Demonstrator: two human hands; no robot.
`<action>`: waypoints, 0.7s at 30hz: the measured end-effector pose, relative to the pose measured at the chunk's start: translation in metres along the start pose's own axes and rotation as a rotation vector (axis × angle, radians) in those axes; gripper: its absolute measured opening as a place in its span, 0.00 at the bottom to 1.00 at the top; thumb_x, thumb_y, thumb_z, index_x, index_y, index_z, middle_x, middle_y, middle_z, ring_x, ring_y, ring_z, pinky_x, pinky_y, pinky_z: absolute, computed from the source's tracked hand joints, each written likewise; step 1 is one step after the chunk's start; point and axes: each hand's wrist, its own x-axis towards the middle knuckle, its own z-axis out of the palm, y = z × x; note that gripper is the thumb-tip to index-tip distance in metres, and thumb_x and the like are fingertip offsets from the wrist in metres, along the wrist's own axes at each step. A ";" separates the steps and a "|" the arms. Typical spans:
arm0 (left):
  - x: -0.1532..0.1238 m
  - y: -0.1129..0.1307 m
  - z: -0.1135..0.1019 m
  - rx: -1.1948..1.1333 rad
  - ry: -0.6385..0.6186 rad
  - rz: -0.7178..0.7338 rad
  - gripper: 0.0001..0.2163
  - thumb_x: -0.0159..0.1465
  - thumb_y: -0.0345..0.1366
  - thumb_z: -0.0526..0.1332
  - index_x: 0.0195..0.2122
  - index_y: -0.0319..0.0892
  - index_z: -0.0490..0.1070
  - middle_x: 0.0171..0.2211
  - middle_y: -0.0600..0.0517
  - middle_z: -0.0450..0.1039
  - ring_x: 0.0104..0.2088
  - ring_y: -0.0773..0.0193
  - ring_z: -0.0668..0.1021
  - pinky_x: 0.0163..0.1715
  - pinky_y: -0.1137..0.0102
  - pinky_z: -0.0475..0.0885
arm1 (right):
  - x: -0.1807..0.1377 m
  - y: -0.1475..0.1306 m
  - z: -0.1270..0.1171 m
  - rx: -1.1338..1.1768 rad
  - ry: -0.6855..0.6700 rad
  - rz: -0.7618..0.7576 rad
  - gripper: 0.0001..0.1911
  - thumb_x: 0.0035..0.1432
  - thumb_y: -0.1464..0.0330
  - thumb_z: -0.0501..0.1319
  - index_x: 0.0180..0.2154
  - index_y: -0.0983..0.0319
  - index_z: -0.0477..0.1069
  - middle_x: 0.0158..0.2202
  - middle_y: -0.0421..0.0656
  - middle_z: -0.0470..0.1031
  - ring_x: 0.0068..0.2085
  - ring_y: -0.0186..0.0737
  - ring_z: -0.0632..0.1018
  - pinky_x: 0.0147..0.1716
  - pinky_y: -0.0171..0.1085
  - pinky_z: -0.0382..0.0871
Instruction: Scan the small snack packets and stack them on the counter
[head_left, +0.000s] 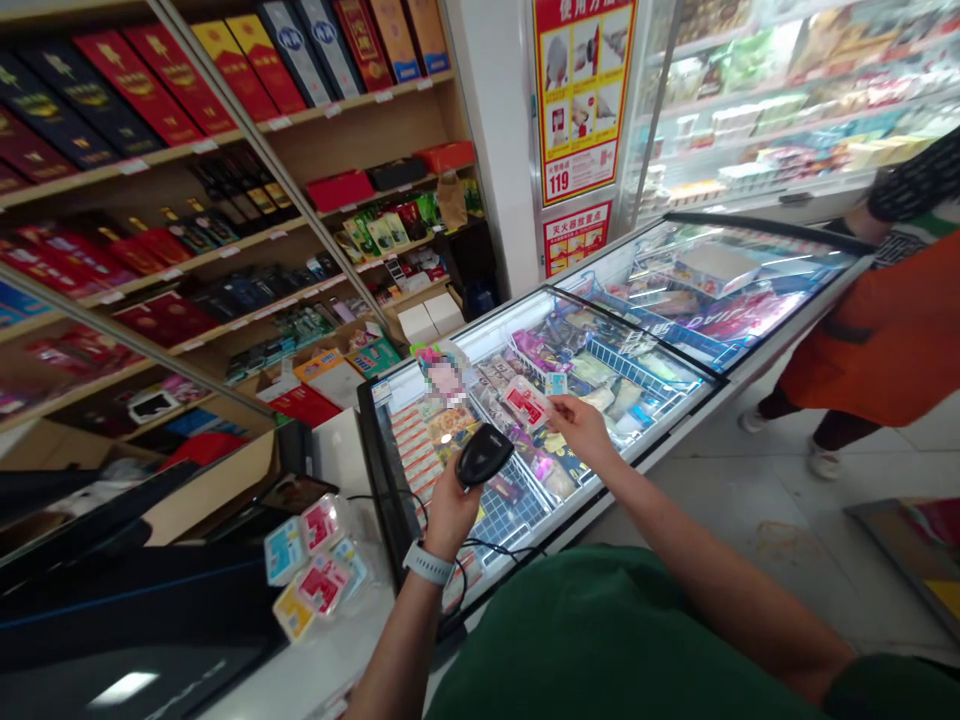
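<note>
My left hand [453, 508] is wrapped round a black handheld barcode scanner [484, 455], its cable trailing below the wrist. Between the fingers of my right hand [581, 428] is a small clear plastic box with a red and white label [526, 403], held by its right edge just beyond the scanner's head. Both hands are above the glass-topped chest freezer [652, 455]. On the white counter to the left lies a cluster of similar small packs [324, 583] with red, blue and yellow labels.
Wooden shelves [225, 135] with boxed goods and bottles rise at the left. A dark monitor [135, 620] fills the lower left. At the right a person in an orange apron [885, 325] stands beside the freezer. A lit display fridge [750, 110] is behind.
</note>
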 end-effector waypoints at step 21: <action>0.001 0.002 0.000 0.032 0.010 -0.003 0.23 0.56 0.25 0.60 0.54 0.41 0.68 0.49 0.45 0.77 0.53 0.52 0.78 0.56 0.55 0.71 | 0.004 0.000 0.003 -0.016 -0.023 0.023 0.18 0.58 0.59 0.61 0.46 0.60 0.75 0.35 0.43 0.82 0.32 0.43 0.81 0.37 0.42 0.78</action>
